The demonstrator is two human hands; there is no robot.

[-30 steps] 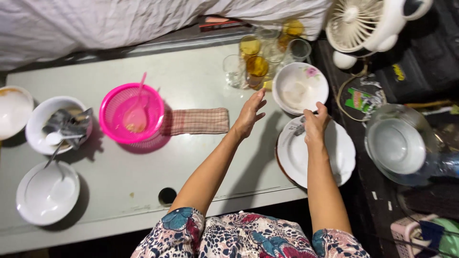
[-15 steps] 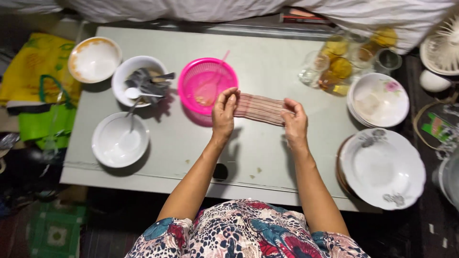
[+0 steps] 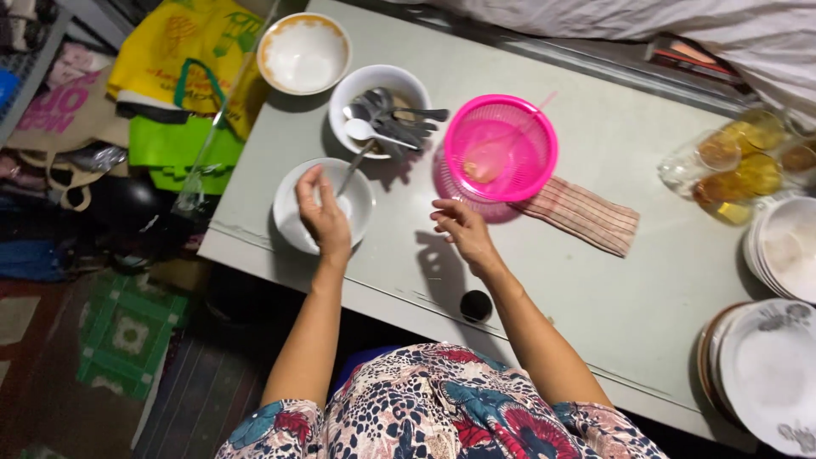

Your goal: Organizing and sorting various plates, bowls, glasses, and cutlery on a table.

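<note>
I count three round white bowls at ten o'clock on the tabletop (image 3: 595,280). My left hand (image 3: 324,219) pinches the rim of the nearest bowl (image 3: 323,204). My right hand (image 3: 460,231) hovers loosely curled, grasping nothing. At one o'clock sit one pink mesh basket (image 3: 501,149) and one striped cloth (image 3: 586,216).

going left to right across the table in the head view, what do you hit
left hand over a white bowl → bowl of spoons → right hand → pink basket → striped cloth → glasses → stacked plates
</note>
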